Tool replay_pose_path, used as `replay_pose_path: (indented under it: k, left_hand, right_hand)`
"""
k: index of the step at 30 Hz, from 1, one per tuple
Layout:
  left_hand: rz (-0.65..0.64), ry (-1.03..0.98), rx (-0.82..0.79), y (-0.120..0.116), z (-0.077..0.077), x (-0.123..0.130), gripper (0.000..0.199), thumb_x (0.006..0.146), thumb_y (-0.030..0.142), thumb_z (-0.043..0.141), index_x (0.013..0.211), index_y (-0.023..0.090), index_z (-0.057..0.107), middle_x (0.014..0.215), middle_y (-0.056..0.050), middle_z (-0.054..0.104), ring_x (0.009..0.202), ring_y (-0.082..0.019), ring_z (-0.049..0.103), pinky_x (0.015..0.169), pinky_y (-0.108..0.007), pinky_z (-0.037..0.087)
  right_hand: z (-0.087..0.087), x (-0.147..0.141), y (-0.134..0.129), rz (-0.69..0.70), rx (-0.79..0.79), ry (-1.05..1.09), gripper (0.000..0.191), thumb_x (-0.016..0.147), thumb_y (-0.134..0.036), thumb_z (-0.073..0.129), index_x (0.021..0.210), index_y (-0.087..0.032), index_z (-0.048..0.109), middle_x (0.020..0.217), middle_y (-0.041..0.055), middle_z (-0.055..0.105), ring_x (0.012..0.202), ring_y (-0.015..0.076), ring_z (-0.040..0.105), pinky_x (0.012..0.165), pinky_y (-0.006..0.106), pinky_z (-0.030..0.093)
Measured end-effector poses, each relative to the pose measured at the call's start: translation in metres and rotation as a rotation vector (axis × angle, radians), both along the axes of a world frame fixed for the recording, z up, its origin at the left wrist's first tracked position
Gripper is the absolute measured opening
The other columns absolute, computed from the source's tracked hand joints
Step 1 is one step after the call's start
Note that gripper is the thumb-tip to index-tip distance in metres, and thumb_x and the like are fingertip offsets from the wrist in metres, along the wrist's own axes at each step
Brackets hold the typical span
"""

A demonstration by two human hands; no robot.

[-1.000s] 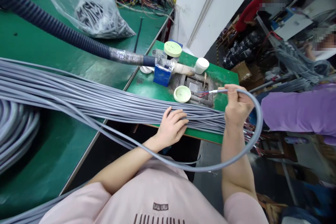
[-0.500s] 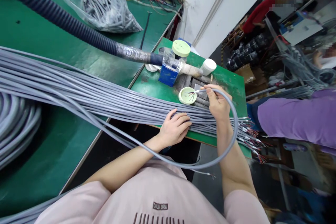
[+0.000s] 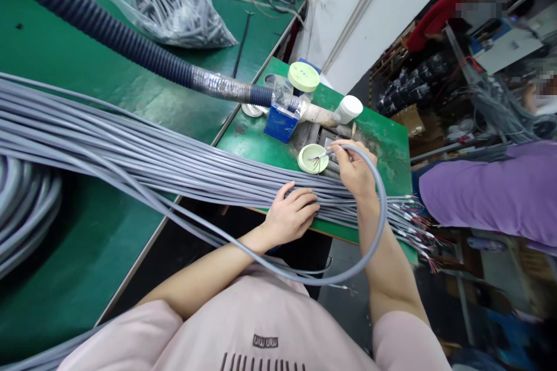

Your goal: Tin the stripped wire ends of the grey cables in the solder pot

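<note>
Pinching a grey sheathed cable (image 3: 384, 217) close to its stripped end (image 3: 324, 155), the right hand (image 3: 354, 171) is clamped on it between thumb and fingers, and the cable swings round in a big loop on the near side. The thin coloured wires (image 3: 315, 160) fan out over a pale green round lid (image 3: 304, 152) on the small green bench (image 3: 383, 145), though I can't tell if they actually touch it. The left hand (image 3: 291, 214) is just left of that, resting on a long bundle of grey cables (image 3: 174, 165), fingers close together and slightly curled, well short of a real grip, and the two hands are apart. The bundle crosses the bench, with more wire ends (image 3: 413, 223) sticking out past the right edge. Farther back are a blue box (image 3: 281, 124), a white jar (image 3: 348, 109) and a black corrugated hose (image 3: 108, 29) wrapped in foil tape. A clear plastic bag (image 3: 174, 6) of grey cable bits sits far left, and someone in a purple top (image 3: 491, 191) stands right
</note>
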State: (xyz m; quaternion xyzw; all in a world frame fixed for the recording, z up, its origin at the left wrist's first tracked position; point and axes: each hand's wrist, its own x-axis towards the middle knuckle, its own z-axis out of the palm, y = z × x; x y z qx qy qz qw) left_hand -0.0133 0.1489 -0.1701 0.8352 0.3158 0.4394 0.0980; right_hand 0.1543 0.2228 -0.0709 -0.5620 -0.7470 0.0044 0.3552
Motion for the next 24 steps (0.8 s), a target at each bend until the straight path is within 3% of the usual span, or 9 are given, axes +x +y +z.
replay_pose_path:
  k: [24]
  left_hand:
    - [-0.001,0.008,-0.012,-0.0007,-0.0008,0.0008,0.02,0.086,0.02,0.055,0.103,0.024,0.064,0.111,-0.002,0.069,0.114,-0.018,0.057,0.113,-0.046,0.024]
  right_hand:
    - [0.0021,-0.0045,0.0063,0.012,-0.059,-0.064,0.02,0.091,-0.031,0.05,0.083,-0.025,0.068,0.085,0.001,0.073,0.084,0.0213,0.065,0.081,0.036,0.046]
